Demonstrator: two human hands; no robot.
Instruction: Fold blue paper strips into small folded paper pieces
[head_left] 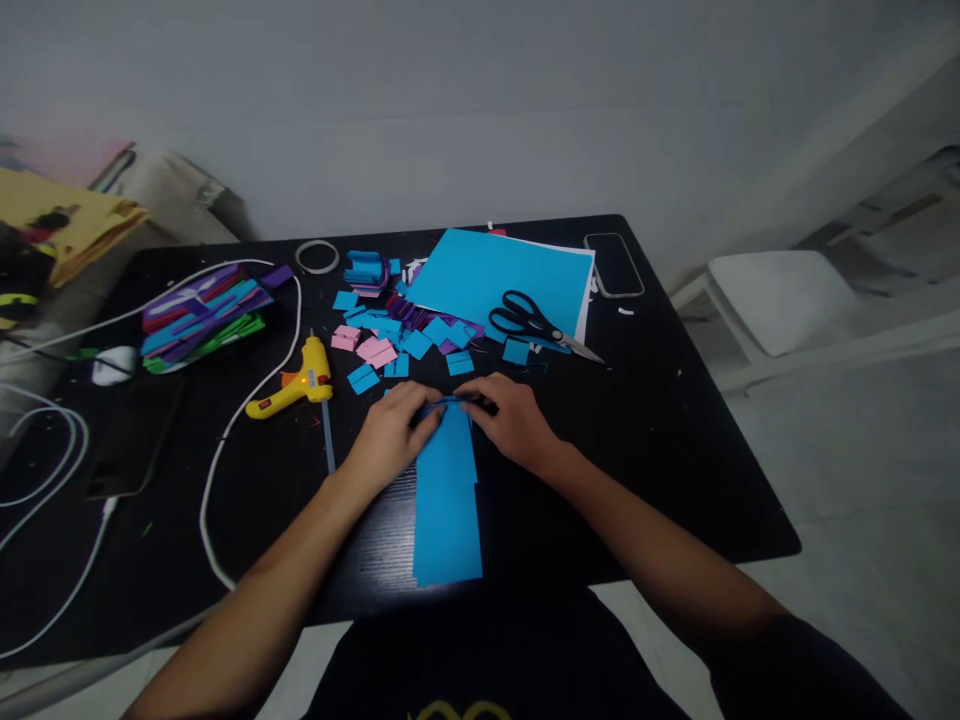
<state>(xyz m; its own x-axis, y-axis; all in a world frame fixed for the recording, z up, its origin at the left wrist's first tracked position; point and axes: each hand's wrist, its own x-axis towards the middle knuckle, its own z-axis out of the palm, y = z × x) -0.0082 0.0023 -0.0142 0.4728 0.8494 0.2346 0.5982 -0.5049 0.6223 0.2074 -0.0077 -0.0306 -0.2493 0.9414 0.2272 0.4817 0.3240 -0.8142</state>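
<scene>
Long blue paper strips (448, 510) lie on the black table, running from between my hands toward the near edge. At their far end, a narrow folded part is pinched by both hands. My left hand (397, 425) grips its left side with thumb and fingers. On the right side, my right hand (506, 412) holds the same fold, fingers bent and pressed together. Just beyond my hands lie small blue paper pieces (364, 378) and pink pieces (376, 351).
Black-handled scissors (536, 325) rest partly on a large blue sheet (502, 275). A yellow glue gun (300, 382) lies left of my hands. Further left are a white cable (212, 480), a phone (139, 440) and a colourful strip bundle (206, 315). Another phone (614, 265) lies back right.
</scene>
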